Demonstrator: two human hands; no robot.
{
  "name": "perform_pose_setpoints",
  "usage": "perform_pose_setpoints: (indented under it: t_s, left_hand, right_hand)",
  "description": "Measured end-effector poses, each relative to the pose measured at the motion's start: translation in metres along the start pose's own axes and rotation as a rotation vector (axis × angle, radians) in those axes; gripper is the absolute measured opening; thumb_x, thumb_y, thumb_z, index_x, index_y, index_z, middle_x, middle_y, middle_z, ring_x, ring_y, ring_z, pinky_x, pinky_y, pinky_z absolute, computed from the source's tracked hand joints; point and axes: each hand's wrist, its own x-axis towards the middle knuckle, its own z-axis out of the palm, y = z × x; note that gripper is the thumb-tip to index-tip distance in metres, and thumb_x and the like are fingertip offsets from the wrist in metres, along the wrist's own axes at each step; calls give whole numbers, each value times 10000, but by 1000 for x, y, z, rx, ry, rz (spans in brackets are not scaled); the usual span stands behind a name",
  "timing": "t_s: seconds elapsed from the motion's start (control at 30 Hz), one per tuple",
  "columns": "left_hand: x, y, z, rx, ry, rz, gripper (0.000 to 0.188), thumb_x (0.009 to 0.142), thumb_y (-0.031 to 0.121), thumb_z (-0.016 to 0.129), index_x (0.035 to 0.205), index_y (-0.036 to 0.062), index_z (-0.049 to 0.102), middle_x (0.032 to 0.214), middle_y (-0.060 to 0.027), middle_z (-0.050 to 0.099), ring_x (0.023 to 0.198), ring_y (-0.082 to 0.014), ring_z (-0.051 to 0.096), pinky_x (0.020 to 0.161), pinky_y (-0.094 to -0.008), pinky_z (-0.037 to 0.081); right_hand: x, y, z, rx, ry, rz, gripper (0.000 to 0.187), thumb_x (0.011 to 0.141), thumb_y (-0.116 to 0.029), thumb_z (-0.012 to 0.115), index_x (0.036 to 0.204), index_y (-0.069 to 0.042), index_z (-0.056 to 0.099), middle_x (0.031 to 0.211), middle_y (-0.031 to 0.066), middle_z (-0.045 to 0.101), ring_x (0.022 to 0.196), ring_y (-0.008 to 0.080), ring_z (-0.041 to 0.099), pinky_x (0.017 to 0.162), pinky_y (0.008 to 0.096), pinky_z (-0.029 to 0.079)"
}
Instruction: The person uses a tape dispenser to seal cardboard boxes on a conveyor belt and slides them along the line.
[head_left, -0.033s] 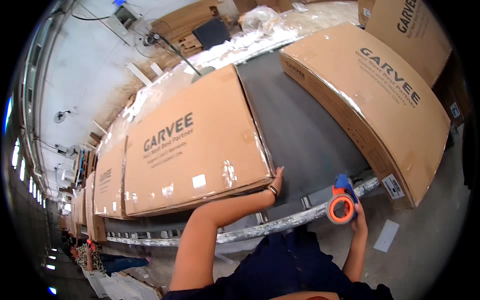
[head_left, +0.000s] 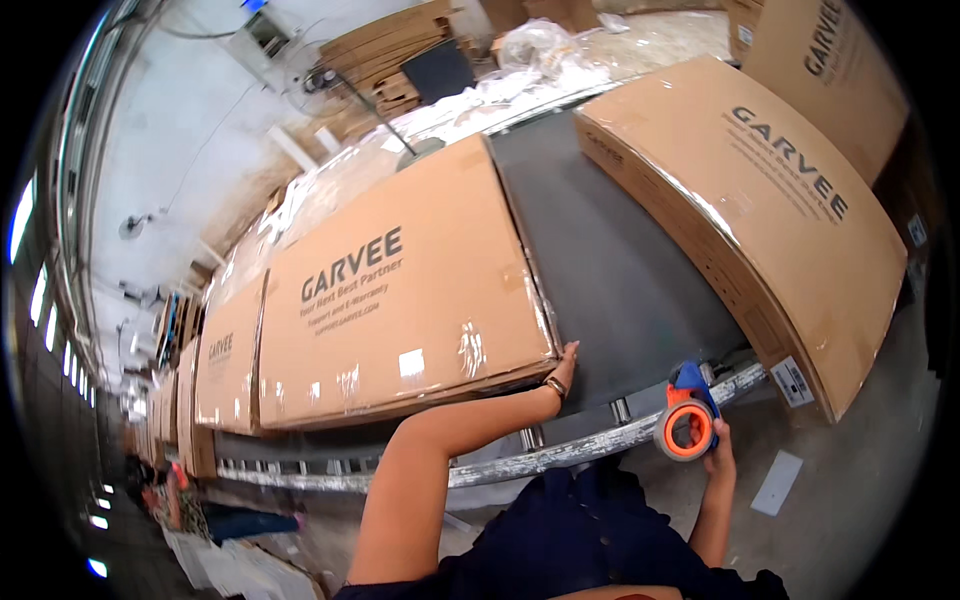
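Observation:
A large flat cardboard box (head_left: 400,300) with clear tape along its edges lies on a dark conveyor belt (head_left: 600,260). My left hand (head_left: 566,370) rests against this box's near right corner, fingers stretched along its end. In my right hand (head_left: 720,448) is a blue and orange tape dispenser (head_left: 684,408), held over the conveyor's near rail. To the right, another taped cardboard box (head_left: 740,190) lies on the belt, apart from the first; its near end, bearing a white label (head_left: 791,381), juts past the rail.
More boxes (head_left: 228,355) line the belt to the left. The metal conveyor rail (head_left: 590,440) runs between me and the belt. Another person (head_left: 190,505) stands at the far left. A white sheet (head_left: 777,482) lies on the floor, and a carton (head_left: 835,80) leans at the far right.
The whole view has shifted slightly, with the scene sitting a little further right. My left hand stays at the box corner and my right hand keeps hold of the tape dispenser.

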Motion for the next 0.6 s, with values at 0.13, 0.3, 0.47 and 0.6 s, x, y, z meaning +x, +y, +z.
perform_pose_setpoints:
  t_s: [0.13, 0.3, 0.47, 0.6]
  left_hand:
    - [-61, -24, -13, 82, -68, 110, 528, 937, 345, 296, 1402, 94, 299, 1487, -82, 211, 1378, -286, 152, 1078, -603, -38]
    - [-155, -34, 26, -745, 599, -128, 408, 810, 243, 501, 1170, 57, 544, 1317, -163, 454, 1333, -287, 282, 1086, -533, 153]
    - [-238, -64, 164, -1156, 779, -1014, 408, 797, 217, 565, 1188, 110, 518, 1297, -188, 424, 1271, -370, 330, 1022, -599, 204]
    - [-292, -5, 308, -1300, -18, -1471, 594, 862, 401, 467, 1380, 139, 342, 1439, -206, 240, 1318, -409, 224, 1010, -642, 151]
  right_hand:
    - [-5, 6, -4, 191, 66, 56, 501, 809, -492, 563, 1026, -41, 546, 807, 45, 552, 627, 116, 525, 572, 255, 476]
    - [59, -55, 66, 519, 178, -144, 574, 854, -524, 461, 1244, -103, 480, 1241, 54, 516, 1110, 192, 518, 918, 362, 440]
    - [117, -46, 133, -81, -62, -19, 506, 808, -442, 565, 1134, -61, 495, 1047, 38, 515, 988, 145, 508, 873, 295, 410]
    - [105, -36, 205, -494, -535, 211, 684, 786, -345, 537, 1324, 53, 394, 1262, 122, 506, 1148, 181, 473, 1003, 288, 328]
